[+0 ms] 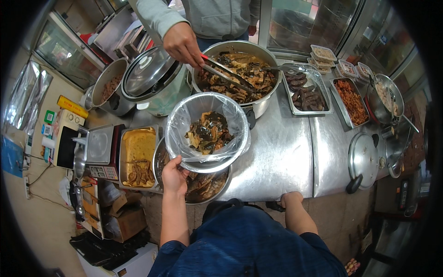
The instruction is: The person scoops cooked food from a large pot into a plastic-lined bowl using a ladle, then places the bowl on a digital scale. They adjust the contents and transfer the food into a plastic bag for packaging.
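My left hand (175, 176) grips the near rim of a round metal bowl (173, 152) lined with a clear plastic bag, with dark cooked food (209, 133) inside. Just beyond it stands a large metal pot (264, 104) of braised food. Another person's hand (185, 43) holds red-handled metal tongs (228, 76) in that pot. My right hand (291, 196) rests at the counter's near edge; its fingers are hard to make out. Under the bowl I hold, a round pan (221, 188) of cooked food is partly hidden.
Left are a tray (156, 159) of yellow sauce and meat, a scale (100, 145), a lidded cooker (159, 100) and another pot (116, 79). Trays of sausages (306, 93) and reddish food (349, 102), a wok (384, 98) and a pot lid (363, 161) stand right on the steel counter (273, 152).
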The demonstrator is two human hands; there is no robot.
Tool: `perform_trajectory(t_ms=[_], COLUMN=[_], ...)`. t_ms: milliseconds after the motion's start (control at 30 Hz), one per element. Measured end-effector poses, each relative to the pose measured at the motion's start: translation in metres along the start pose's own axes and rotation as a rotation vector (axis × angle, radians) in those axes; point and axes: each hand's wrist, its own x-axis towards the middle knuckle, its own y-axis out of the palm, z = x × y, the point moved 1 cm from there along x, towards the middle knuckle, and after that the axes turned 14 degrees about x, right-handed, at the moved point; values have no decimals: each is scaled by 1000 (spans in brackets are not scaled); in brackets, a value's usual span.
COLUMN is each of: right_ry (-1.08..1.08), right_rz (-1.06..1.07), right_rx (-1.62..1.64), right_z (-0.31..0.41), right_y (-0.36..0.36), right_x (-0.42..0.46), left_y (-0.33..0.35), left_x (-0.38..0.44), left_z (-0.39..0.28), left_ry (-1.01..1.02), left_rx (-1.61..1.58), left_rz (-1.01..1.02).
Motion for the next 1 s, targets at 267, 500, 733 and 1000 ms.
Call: perform_trajectory(t_ms=[267,500,733,1000], right_ry=[-45,-32,-34,-45], right_rz=[-40,-49,-49,-52], right_rx=[-4,-16,-18,-27], right_z=[-2,0,0,0], right_y=[2,3,4,6], right_x=[6,20,18,24], left_y=[0,1,3,0], left_x=[0,-2,-3,0], left_z=[0,-1,-3,-1], left_ry=[0,-5,-5,-2], left_rx=[12,5,15,38], left_rz=[7,-1,-6,16])
